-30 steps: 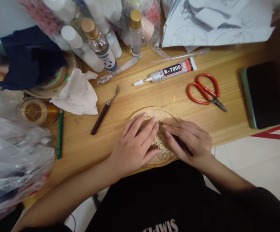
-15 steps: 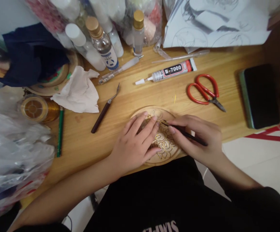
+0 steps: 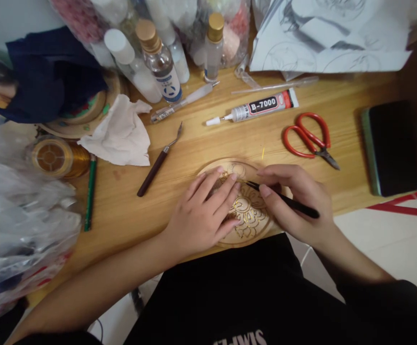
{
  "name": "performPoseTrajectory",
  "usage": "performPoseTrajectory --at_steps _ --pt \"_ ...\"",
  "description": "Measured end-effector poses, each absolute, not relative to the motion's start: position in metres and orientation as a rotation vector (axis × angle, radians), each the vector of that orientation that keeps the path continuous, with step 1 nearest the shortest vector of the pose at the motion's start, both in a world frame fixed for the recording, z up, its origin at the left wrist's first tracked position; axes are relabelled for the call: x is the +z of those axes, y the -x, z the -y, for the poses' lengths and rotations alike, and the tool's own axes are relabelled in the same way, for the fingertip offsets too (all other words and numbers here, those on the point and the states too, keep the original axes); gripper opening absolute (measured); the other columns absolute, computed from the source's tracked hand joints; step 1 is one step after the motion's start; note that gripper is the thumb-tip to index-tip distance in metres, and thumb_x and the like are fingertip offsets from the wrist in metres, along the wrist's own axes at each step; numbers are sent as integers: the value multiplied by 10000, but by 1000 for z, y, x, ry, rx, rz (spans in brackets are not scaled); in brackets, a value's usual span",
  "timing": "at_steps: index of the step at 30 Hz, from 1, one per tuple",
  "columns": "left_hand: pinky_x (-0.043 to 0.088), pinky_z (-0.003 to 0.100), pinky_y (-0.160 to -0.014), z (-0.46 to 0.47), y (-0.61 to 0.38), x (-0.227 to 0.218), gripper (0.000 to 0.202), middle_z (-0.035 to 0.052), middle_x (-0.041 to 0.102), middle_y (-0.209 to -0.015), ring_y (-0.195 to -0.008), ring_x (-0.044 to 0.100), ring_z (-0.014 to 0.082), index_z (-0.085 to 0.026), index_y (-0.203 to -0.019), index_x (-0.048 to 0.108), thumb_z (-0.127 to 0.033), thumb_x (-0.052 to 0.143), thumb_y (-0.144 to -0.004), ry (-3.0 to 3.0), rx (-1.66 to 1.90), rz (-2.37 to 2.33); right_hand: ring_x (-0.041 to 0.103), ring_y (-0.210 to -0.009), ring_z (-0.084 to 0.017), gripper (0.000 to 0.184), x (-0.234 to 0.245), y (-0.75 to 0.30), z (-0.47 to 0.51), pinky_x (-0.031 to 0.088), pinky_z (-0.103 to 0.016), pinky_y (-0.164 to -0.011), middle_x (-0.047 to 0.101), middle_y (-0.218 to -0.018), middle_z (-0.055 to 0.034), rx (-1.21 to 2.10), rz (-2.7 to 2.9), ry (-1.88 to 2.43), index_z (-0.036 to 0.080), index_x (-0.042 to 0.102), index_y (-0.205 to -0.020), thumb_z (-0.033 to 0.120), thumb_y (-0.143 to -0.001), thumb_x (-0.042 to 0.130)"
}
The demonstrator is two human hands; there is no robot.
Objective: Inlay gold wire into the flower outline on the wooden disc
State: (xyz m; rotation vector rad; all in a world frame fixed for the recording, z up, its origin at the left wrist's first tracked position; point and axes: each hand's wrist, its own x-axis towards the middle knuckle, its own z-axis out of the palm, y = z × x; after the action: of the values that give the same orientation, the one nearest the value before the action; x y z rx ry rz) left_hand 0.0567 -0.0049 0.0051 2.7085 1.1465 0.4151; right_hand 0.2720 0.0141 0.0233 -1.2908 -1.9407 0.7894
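A round wooden disc [image 3: 262,229] lies at the table's front edge, with a gold wire pattern [image 3: 243,205] of curls and petals on its face. My left hand [image 3: 204,208] rests flat over the disc's left part, fingers stretched out, hiding some of the pattern. My right hand [image 3: 296,199] grips black tweezers [image 3: 295,203] between thumb and fingers. Their tips reach the upper middle of the disc, close to my left fingertips. Whether they pinch any wire is too small to tell.
Beyond the disc lie red-handled cutters [image 3: 309,136], a B-7000 glue tube [image 3: 259,106] and a small spatula [image 3: 158,165]. A gold wire spool [image 3: 59,157] and green pencil [image 3: 90,194] are at left, a phone [image 3: 391,148] at right. Bottles [image 3: 161,67] stand at the back.
My right hand and the tweezers have shifted slightly to the right, and the tweezers show more fully. My left hand stays on the disc. The whole view has moved a little.
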Motion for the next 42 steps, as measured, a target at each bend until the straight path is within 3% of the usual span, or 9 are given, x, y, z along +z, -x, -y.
performPoseTrajectory --at_steps 18,24,29,42 --pt "408 483 -1066 3 -56 6 515 130 591 -1374 -1301 492 353 -24 -1317 539 -400 498 -967 -2731 477 -1109 679 -703 -121 244 23 -276 -6 540 -228 -580 714 -831 4 760 1924 1254 205 612 -1084 143 -852 655" --pt "399 485 -1075 3 -55 8 510 131 585 -1381 -1322 473 341 -52 -1324 539 -419 481 -975 -2727 457 -1103 685 -729 -129 232 24 -280 -6 554 -240 -629 728 -869 -12 739 1917 1270 222 633 -1078 154 -858 662" --pt "380 458 -1099 0 -51 10 473 115 574 -1398 -1336 469 311 -74 -1331 532 -384 504 -975 -2767 400 -1032 703 -859 -168 258 22 -286 -8 582 -299 -755 741 -966 -34 689 1913 1157 241 637 -1105 138 -869 642" --pt "475 483 -1050 -15 -36 24 350 151 601 -1328 -1309 508 271 -119 -1224 565 -365 510 -980 -2694 597 -1004 728 -827 -141 117 16 -292 8 605 -245 -744 758 -928 -25 804 1683 1182 203 676 -989 189 -880 634"
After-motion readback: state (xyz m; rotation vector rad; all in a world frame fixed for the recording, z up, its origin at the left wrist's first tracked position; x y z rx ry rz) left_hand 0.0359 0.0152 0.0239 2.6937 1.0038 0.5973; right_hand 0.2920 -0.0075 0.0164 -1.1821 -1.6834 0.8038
